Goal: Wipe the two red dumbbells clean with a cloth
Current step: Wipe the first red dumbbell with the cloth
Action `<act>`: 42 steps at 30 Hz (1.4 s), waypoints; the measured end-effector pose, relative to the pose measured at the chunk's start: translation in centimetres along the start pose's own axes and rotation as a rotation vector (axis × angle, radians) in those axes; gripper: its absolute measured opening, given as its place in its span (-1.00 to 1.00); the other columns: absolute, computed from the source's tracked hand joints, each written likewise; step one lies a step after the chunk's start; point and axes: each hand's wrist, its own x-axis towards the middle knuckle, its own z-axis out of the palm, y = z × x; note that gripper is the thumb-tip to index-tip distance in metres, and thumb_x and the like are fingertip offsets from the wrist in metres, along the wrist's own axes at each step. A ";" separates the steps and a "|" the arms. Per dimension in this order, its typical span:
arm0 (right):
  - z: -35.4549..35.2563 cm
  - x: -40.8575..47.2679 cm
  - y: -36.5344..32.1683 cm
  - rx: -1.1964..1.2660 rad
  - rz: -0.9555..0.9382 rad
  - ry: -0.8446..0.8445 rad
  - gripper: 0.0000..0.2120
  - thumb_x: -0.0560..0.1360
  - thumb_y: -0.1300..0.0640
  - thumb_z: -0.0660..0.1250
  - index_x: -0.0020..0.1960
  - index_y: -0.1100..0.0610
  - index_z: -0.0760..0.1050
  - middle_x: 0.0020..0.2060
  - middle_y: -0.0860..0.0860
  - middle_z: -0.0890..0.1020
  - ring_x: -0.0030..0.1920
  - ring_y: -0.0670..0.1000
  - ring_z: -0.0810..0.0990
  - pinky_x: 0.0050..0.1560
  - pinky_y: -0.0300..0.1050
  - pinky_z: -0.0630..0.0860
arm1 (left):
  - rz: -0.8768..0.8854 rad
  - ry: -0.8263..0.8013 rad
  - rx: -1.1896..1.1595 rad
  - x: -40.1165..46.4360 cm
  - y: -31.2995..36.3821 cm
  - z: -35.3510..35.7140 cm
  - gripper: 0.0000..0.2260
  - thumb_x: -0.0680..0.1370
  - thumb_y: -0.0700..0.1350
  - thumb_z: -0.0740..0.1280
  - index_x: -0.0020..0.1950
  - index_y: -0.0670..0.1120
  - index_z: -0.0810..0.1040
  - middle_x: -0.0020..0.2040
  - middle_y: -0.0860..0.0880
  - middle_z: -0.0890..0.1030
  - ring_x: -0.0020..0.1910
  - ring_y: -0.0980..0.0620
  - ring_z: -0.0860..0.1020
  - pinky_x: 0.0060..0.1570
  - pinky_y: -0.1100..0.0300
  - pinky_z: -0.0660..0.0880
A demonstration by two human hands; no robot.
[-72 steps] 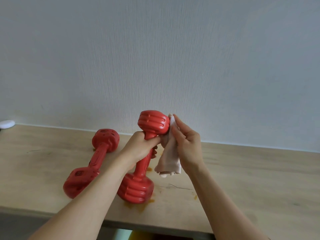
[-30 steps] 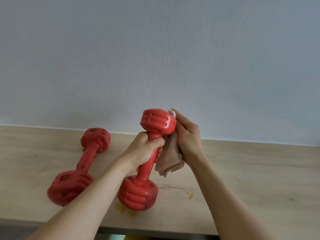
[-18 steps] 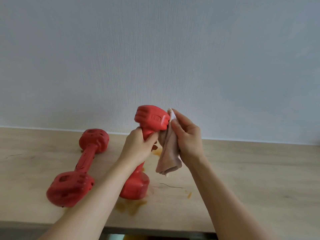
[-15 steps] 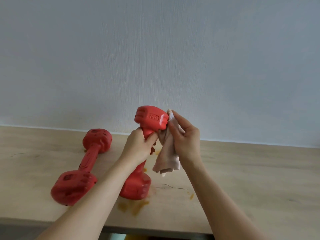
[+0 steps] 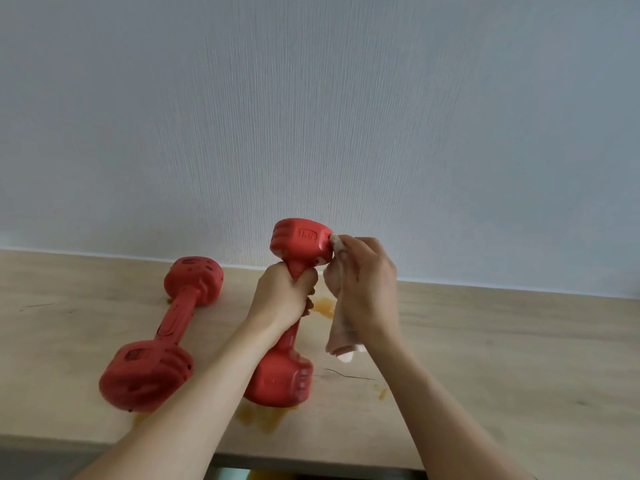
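Observation:
One red dumbbell (image 5: 300, 241) stands almost upright on the wooden table (image 5: 485, 358), its lower head on the surface. My left hand (image 5: 282, 296) grips its handle just below the upper head. My right hand (image 5: 367, 275) holds a pale pink cloth (image 5: 341, 332) and presses it against the right side of that upper head; the cloth's loose end hangs down. The second red dumbbell (image 5: 166, 334) lies flat on the table to the left, untouched.
Orange-brown stains mark the table under the standing dumbbell (image 5: 263, 415) and behind it (image 5: 323, 304). A thin dark scratch (image 5: 346, 374) runs to its right. A pale textured wall (image 5: 311, 116) rises directly behind the table. The table's front edge lies close below my forearms.
My right hand has turned over the cloth and shifted it up onto the right side of the upper head. The standing dumbbell has rotated slightly in my left hand's grip.

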 end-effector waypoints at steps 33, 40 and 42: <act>0.9 -0.6 -2.1 -0.075 -0.100 -0.097 -0.77 0.48 0.17 0.22 0.07 0.17 0.57 -0.02 0.04 0.53 -0.14 0.12 0.57 -0.16 0.06 0.53 | -0.097 0.039 -0.015 -0.6 0.4 -1.3 -0.80 0.47 -0.21 0.23 -0.36 -0.17 0.49 -0.51 -0.07 0.49 -0.60 0.07 0.44 -0.50 0.29 0.39; 0.4 -0.1 -1.2 -0.091 0.011 -0.149 -0.83 0.50 0.25 0.26 0.05 0.20 0.57 -0.04 0.07 0.52 -0.10 0.12 0.55 -0.10 0.03 0.49 | -0.106 0.055 -0.020 -0.7 0.1 -1.4 -0.79 0.49 -0.23 0.23 -0.36 -0.17 0.46 -0.49 -0.05 0.47 -0.64 0.13 0.41 -0.59 0.36 0.35; 0.8 0.0 -2.0 -0.115 -0.070 -0.121 -0.81 0.51 0.20 0.23 0.04 0.19 0.58 -0.04 0.07 0.51 -0.13 0.13 0.55 -0.14 0.04 0.51 | -0.088 0.060 0.001 -0.6 0.1 -1.3 -0.78 0.49 -0.23 0.22 -0.36 -0.16 0.47 -0.49 -0.04 0.48 -0.64 0.14 0.42 -0.58 0.36 0.35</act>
